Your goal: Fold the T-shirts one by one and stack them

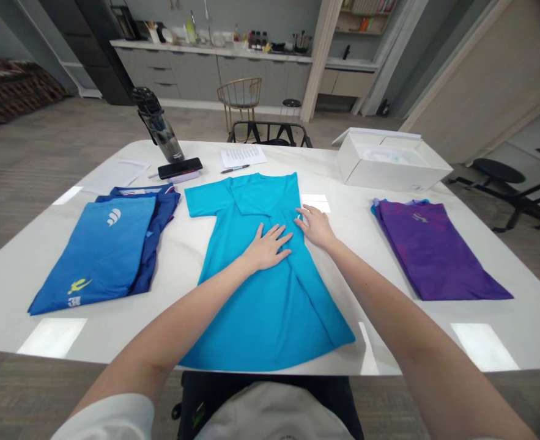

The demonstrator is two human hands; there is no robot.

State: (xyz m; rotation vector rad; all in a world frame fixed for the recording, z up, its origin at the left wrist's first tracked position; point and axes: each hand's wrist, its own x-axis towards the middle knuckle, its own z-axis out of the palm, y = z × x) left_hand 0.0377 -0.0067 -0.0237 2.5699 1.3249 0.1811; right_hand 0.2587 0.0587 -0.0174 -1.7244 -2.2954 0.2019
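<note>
Turquoise short-sleeved T-shirt (270,318) partly folded on white tabletop (439,324), frame centre; left hand (268,247) flat on it, right hand (315,226) at its edge, both open, gripping nothing.

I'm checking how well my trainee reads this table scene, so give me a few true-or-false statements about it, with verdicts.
The left hand lies flat on the turquoise T-shirt. True.

The right hand rests on the purple T-shirt. False: it is at the turquoise shirt's edge, and the purple shirt lies further right, untouched.

The white box is closed. False: its top is open, showing something pale inside.

A phone lies near the base of a water bottle. True.
</note>
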